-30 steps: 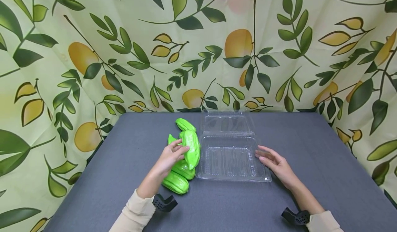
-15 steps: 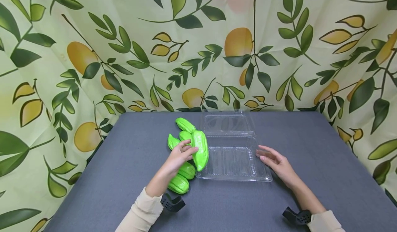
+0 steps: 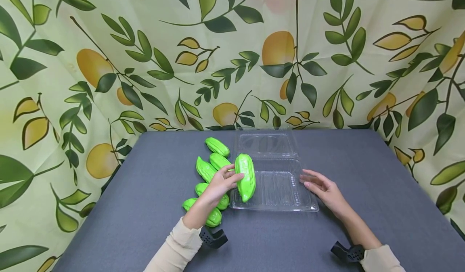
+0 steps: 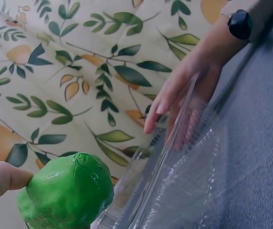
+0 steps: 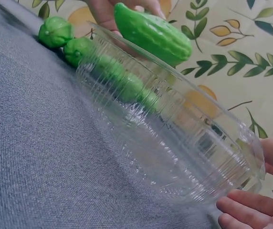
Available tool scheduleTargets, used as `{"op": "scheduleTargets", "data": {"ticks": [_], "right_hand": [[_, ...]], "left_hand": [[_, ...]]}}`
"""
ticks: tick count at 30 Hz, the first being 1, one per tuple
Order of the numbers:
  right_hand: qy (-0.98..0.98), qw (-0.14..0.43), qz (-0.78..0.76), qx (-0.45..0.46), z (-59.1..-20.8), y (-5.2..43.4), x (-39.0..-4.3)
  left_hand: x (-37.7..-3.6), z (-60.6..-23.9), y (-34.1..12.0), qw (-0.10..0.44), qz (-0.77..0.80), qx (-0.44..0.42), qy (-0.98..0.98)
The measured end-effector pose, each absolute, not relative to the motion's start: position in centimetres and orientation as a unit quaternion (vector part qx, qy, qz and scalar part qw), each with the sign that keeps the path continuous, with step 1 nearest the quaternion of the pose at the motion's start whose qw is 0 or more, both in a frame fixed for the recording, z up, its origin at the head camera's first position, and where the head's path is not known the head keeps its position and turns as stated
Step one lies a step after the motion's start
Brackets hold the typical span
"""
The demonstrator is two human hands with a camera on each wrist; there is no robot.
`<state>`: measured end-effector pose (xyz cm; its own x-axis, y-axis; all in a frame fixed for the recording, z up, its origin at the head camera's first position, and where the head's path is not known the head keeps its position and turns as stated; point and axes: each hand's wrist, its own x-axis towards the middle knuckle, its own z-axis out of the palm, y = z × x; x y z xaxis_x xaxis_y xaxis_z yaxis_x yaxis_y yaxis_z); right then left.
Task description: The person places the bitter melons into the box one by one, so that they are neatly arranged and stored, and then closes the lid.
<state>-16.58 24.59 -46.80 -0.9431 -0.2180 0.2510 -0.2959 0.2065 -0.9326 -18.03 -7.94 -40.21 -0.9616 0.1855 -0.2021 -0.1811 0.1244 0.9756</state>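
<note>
The left hand [image 3: 219,183] has its grip closed round one green gourd [image 3: 245,177], held above the left edge of the clear clamshell box [image 3: 276,201]. The right hand [image 3: 323,189] rests relaxed, fingers straight, against the box's right rim. Five more gourds [image 3: 207,169] lie on the grey worktop [image 3: 145,207] just left of the box. The one box holds nothing yet; its lid [image 3: 267,143] lies open behind.

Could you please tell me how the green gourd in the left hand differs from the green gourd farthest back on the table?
The held gourd is lifted over the clear container, gripped by the left hand; the farthest gourd lies untouched on the table. The held one points front to back, the farthest one slants. Both are bright green and ridged.
</note>
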Motion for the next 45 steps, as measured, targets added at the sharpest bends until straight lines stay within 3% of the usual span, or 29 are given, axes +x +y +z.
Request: {"op": "scheduleTargets", "data": {"ticks": [23,45], "right_hand": [[-0.834,0.011,0.535,0.133,-44.8,24.8,-16.1],[-0.845,0.001,0.52,0.127,-44.5,24.7,-16.6]], "left_hand": [[-18.1,-40.2,-4.0,0.182,0.684,0.057,0.704],[-19.2,-41.4,0.6,0.18,0.7,-0.003,0.691]]}}
